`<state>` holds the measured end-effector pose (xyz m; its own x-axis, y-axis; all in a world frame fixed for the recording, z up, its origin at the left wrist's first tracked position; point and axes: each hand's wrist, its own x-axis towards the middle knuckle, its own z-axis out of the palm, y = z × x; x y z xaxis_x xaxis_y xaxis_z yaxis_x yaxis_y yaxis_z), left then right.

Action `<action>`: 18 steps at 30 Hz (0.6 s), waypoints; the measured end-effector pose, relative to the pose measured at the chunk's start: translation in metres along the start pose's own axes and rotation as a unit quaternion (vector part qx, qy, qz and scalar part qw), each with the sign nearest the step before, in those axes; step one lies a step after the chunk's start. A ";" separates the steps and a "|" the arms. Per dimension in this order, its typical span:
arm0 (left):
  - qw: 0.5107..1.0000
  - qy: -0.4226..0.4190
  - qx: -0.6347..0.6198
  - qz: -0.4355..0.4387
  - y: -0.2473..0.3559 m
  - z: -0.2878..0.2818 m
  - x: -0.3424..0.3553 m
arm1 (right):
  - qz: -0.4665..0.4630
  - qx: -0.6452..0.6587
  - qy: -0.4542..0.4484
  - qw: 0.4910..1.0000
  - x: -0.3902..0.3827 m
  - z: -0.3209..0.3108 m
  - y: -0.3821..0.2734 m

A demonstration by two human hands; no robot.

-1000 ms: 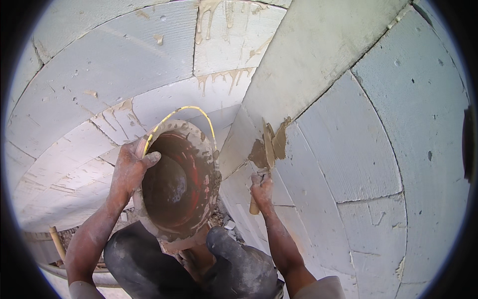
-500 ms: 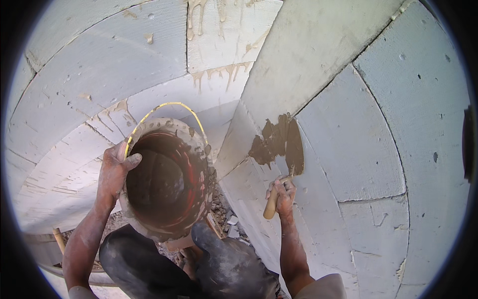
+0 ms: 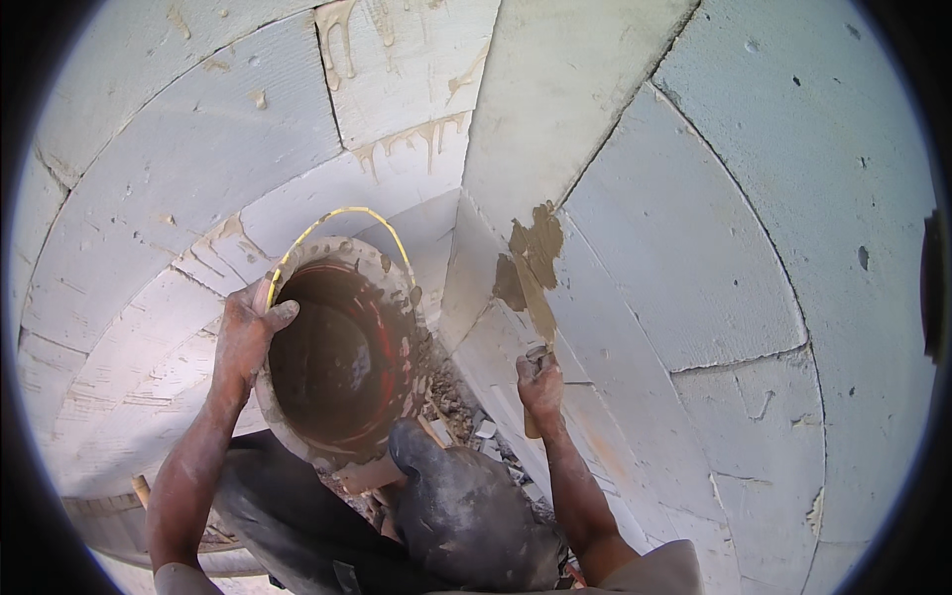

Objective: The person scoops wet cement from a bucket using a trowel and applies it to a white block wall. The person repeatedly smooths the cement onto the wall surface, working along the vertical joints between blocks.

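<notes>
My left hand grips the rim of a mortar-crusted bucket at its left side, thumb over the edge. The bucket tilts toward me, with wet grey-brown mortar inside and its yellow handle standing up. On the right, my right hand is closed round the wooden handle of a trowel. The trowel's blade is turned nearly edge-on and lies against the wall, hard to tell from the mortar on it. A dark mortar patch covers the block joint just above.
Pale block walls meet in a corner ahead, with dried drips on the left one. The right wall has open joints. Below the bucket, my knees are close by, and rubble lies on the ground.
My right hand has moved slightly left and the trowel blade has turned from broad to narrow in view. The mortar patch looks thinner and more spread. The bucket has shifted slightly right in view.
</notes>
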<state>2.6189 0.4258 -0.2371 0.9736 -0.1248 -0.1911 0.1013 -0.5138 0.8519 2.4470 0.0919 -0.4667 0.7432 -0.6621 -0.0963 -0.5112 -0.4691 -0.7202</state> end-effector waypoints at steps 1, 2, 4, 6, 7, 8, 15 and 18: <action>1.000 0.000 -0.005 0.013 0.000 0.000 0.003 | -0.020 0.033 0.004 0.999 0.003 -0.018 -0.022; 1.000 -0.003 0.005 0.011 0.000 -0.002 0.004 | -0.040 0.066 0.005 0.997 0.005 -0.035 -0.041; 1.000 -0.009 0.023 0.009 0.004 -0.004 0.004 | -0.082 0.120 0.008 0.989 0.013 -0.054 -0.056; 1.000 0.003 0.007 0.014 0.003 -0.003 0.001 | -0.082 0.203 0.018 0.976 0.009 -0.073 -0.091; 1.000 0.011 0.000 0.015 0.002 -0.004 -0.002 | -0.082 0.245 0.020 0.966 0.007 -0.075 -0.104; 1.000 0.014 0.002 0.003 0.004 -0.005 -0.004 | -0.096 0.288 0.012 0.953 0.009 -0.075 -0.105; 0.998 0.013 -0.062 0.004 -0.006 -0.010 -0.005 | -0.079 0.478 -0.104 0.869 0.071 -0.025 -0.062; 0.997 0.027 -0.060 0.037 -0.016 -0.011 -0.005 | -0.095 0.476 -0.034 0.874 0.082 -0.001 -0.035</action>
<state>2.6147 0.4438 -0.2442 0.9884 -0.1116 -0.1026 0.0500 -0.3990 0.9156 2.5259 0.0534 -0.4489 0.8159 -0.5740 0.0692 0.1897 0.1528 -0.9699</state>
